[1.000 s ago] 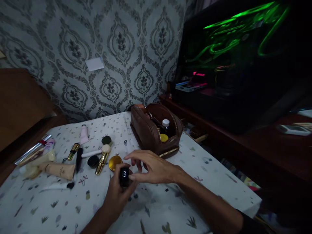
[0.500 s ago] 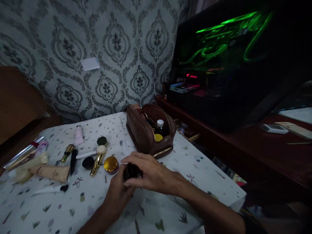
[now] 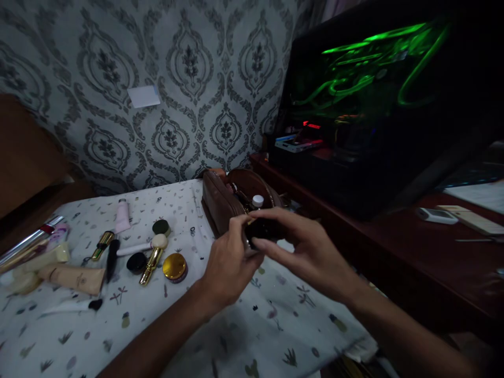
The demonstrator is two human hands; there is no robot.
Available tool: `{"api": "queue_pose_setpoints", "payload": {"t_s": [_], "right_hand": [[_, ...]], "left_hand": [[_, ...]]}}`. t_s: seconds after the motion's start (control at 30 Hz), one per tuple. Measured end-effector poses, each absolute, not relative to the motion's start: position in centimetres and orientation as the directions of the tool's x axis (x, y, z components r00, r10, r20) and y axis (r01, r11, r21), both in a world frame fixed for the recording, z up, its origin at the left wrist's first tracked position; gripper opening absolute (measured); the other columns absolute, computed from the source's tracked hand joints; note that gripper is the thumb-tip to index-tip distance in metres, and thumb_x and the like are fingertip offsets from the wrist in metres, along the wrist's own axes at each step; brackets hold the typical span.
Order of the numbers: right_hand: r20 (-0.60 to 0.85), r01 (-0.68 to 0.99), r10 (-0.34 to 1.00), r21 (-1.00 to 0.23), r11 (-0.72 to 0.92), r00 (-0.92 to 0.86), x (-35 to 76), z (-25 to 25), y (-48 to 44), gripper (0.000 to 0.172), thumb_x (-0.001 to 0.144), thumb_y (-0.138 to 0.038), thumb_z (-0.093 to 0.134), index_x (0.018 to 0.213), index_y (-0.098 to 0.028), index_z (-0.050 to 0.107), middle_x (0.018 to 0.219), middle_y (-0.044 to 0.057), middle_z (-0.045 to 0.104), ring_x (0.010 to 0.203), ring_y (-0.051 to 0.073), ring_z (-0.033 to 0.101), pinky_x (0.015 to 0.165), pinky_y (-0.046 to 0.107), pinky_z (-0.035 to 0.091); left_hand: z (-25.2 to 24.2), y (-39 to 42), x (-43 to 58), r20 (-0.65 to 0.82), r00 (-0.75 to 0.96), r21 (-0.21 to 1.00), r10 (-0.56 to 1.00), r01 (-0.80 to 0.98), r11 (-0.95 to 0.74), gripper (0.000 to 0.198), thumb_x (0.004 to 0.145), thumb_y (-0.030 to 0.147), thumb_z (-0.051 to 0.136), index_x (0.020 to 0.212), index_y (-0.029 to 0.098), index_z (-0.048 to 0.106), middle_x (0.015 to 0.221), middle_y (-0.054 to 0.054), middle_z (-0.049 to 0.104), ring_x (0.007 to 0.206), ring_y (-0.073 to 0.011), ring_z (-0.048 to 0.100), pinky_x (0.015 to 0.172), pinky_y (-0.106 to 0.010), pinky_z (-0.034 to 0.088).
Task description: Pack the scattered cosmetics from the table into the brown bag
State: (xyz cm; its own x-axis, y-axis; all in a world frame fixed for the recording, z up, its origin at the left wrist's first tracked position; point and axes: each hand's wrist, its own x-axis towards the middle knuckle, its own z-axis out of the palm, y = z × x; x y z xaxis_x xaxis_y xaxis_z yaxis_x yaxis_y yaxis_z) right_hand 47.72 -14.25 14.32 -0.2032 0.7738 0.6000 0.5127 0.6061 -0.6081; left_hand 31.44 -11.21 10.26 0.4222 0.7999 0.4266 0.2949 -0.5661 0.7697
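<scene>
Both hands are up off the tabletop (image 3: 157,325) now. A moment ago they were low, next to the gold tin (image 3: 174,266); now they're further back and to the right, at the open mouth of the brown pouch (image 3: 218,202). The black case (image 3: 263,231) has come with them. The left hand (image 3: 228,262) pinches its near side and the right hand (image 3: 311,252) curls fingertips over the far side, so both are closed on it. It hangs in the air just before the white-capped bottle (image 3: 258,200) that stands inside the pouch. So the case has left the spread of cosmetics, which lies untouched to the left.
</scene>
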Motion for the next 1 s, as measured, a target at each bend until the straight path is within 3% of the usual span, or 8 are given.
{"api": "queue_pose_setpoints", "payload": {"t_s": [0.13,0.23,0.37,0.47,0.6,0.8,1.0], "right_hand": [[0.597,0.597,0.791,-0.588,0.546,-0.135,50.3,16.8,-13.5,0.03,0.09,-0.037,0.068,0.117,-0.023,0.068,0.106,0.006,0.074,0.093,0.022,0.072,0.078,0.033,0.06],[0.635,0.641,0.771,-0.568,0.516,-0.057,52.1,18.2,-12.5,0.029,0.089,-0.037,0.069,0.115,-0.023,0.07,0.097,0.004,0.074,0.084,0.02,0.071,0.07,0.03,0.058],[0.655,0.715,0.754,-0.501,0.487,-0.054,53.6,18.3,-10.9,0.034,0.088,-0.038,0.07,0.119,-0.022,0.069,0.091,0.003,0.073,0.074,0.018,0.067,0.062,0.028,0.054],[0.662,0.782,0.741,-0.401,0.477,-0.112,54.0,17.8,-9.7,0.037,0.088,-0.039,0.069,0.12,-0.02,0.068,0.097,0.004,0.073,0.075,0.017,0.067,0.063,0.028,0.052],[0.599,0.804,0.751,-0.283,0.523,-0.278,53.9,17.6,-8.4,0.037,0.091,-0.043,0.065,0.119,-0.019,0.068,0.103,0.007,0.073,0.077,0.019,0.067,0.063,0.029,0.051],[0.375,0.766,0.77,-0.201,0.611,-0.516,53.7,18.3,-6.5,0.034,0.093,-0.042,0.059,0.118,-0.021,0.067,0.1,0.008,0.072,0.079,0.021,0.069,0.067,0.032,0.051],[0.228,0.769,0.757,-0.054,0.637,-0.612,53.3,17.7,-5.0,0.022,0.089,-0.032,0.067,0.107,-0.021,0.066,0.093,0.006,0.068,0.076,0.02,0.065,0.063,0.029,0.045]], "left_hand": [[11.2,-10.3,33.2,0.447,0.421,0.809,0.789,0.186,-0.557,0.067,0.087,0.03,0.071,0.141,0.023,0.031,0.129,-0.012,0.064,0.115,-0.0274,0.067,0.096,-0.042,0.055],[10.7,-10.0,33.5,0.457,0.424,0.775,0.782,0.242,-0.584,0.072,0.09,0.029,0.067,0.148,0.022,0.025,0.141,-0.017,0.057,0.126,-0.0305,0.06,0.097,-0.044,0.055],[9.5,-10.5,33.2,0.438,0.503,0.567,0.745,0.488,-0.664,0.067,0.097,0.026,0.054,0.153,0.02,0.018,0.144,-0.02,0.054,0.131,-0.0341,0.057,0.093,-0.05,0.057],[8.3,-11.1,33.2,0.435,0.605,0.318,0.667,0.59,-0.742,0.054,0.097,0.015,0.046,0.147,0.015,0.029,0.139,-0.019,0.058,0.13,-0.0312,0.058,0.085,-0.044,0.061],[6.5,-11.5,33.0,0.473,0.701,0.014,0.533,0.599,-0.8,0.047,0.091,0.003,0.041,0.138,0.01,0.044,0.137,-0.019,0.062,0.135,-0.0279,0.054,0.083,-0.037,0.061],[5.8,-11.6,32.9,0.404,0.76,-0.091,0.509,0.587,-0.804,0.051,0.089,0.006,0.047,0.139,0.012,0.048,0.144,-0.016,0.059,0.137,-0.0282,0.051,0.082,-0.038,0.061],[5.8,-11.6,33.1,0.407,0.773,-0.172,0.487,0.589,-0.79,0.049,0.091,0.01,0.046,0.141,0.013,0.05,0.144,-0.015,0.059,0.136,-0.0277,0.051,0.08,-0.037,0.061]]}}
